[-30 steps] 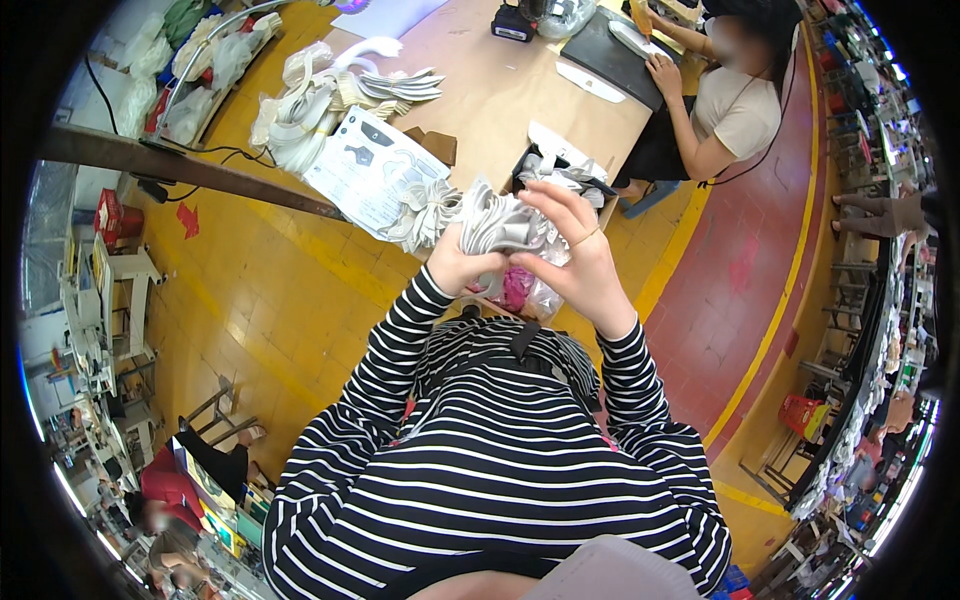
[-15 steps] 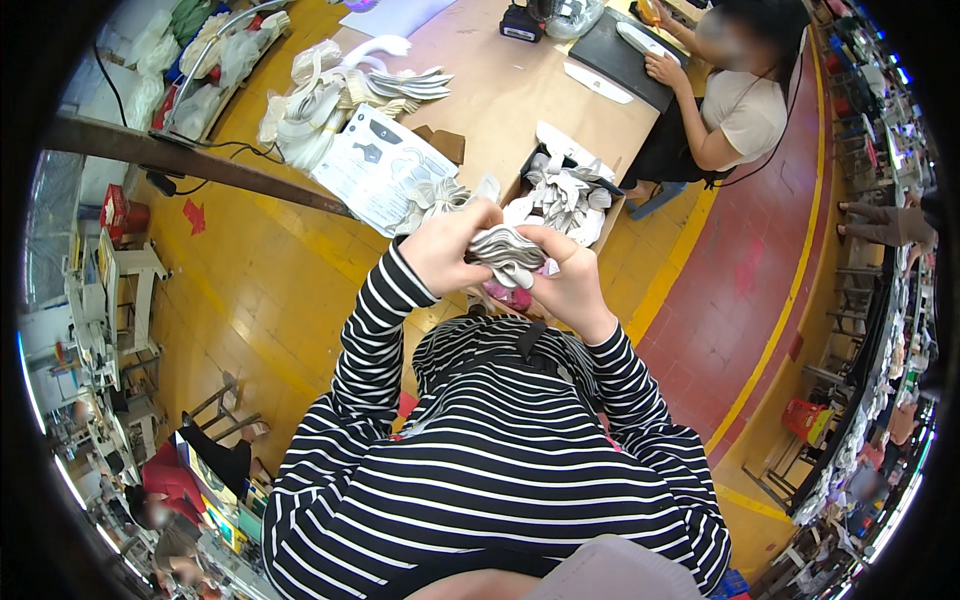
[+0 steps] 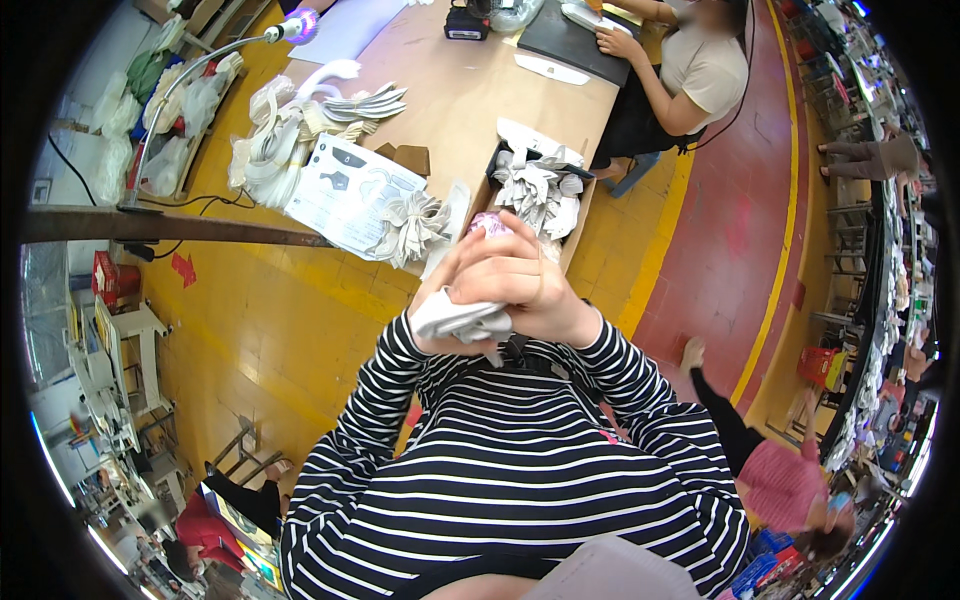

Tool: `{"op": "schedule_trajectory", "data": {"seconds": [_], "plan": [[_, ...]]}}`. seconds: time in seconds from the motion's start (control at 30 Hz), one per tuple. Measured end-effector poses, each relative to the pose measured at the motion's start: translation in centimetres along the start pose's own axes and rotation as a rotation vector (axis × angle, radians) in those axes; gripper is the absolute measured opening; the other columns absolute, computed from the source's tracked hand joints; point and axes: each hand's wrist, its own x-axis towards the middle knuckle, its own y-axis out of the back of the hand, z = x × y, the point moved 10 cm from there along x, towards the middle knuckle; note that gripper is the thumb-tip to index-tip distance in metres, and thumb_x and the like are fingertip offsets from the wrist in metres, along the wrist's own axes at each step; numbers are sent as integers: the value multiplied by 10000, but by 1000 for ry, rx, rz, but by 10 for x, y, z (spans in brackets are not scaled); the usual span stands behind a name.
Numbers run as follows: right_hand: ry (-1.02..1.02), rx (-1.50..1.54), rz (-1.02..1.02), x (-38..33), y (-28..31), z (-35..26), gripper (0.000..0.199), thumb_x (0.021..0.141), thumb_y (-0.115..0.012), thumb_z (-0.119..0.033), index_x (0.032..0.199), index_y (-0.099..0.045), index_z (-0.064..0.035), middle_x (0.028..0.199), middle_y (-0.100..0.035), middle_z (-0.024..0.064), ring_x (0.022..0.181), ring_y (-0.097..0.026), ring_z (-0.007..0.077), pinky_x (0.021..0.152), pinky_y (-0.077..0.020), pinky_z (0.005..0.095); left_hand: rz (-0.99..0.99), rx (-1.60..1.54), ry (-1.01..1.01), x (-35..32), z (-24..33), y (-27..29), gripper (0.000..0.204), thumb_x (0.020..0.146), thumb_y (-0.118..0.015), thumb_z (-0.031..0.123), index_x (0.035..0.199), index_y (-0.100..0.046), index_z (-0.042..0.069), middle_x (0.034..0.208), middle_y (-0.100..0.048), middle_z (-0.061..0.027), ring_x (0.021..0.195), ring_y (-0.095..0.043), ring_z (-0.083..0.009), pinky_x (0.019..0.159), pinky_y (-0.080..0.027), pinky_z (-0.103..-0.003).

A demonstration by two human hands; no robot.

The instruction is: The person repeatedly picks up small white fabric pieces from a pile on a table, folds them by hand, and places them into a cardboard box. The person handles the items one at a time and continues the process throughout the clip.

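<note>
Layers of soft white strip, folded into a white bundle [image 3: 462, 318], are held just in front of the near edge of the table [image 3: 450, 100]. The bundle is gripped by the left hand [image 3: 448, 265], and its upper edge is covered by the curled fingers of the right hand [image 3: 530, 290]; the two hands are pressed together, apparently so that the loose layers are kept from slipping apart. Where the right thumb is set cannot be told. At the table's near edge, a pink item [image 3: 490, 222] is partly hidden behind the fingers. At the table's near right corner, white strips [image 3: 535, 190] are heaped in a box [image 3: 577, 228], presumably so that they are kept from spilling. On the table's near left part, a printed sheet [image 3: 345, 180] is laid flat and is overlapped by a fanned bundle [image 3: 412, 230], whose narrow middle suggests a tie. More strips are piled at the table's left edge. At the table's far right, a black mat [image 3: 570, 45] is used by a seated co-worker [image 3: 705, 80], probably as a work surface.
</note>
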Motion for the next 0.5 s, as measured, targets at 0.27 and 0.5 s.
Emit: {"op": "schedule_trajectory", "data": {"seconds": [0.27, 0.5], "plan": [[-471, 291, -80, -19, -22, 57, 404, 706, -719, -152, 1099, -656, -90, 1230, -554, 73, 1244, -436, 261, 1086, -272, 405, 175, -688, 242, -24, -77, -29, 629, 684, -779, 121, 1249, -522, 27, 1159, -595, -79, 1083, -558, -192, 947, -444, -332], [-630, 1071, 544, -62, 24, 103, 378, 751, -424, 149, 1085, -530, 6, 1311, -473, 137, 1280, -433, 263, 1120, -324, 471, 226, -1050, 516, -24, -93, -28, 724, 653, -668, 113, 1328, -438, -13, 916, -583, -108, 875, -584, -215, 777, -506, -326]]}}
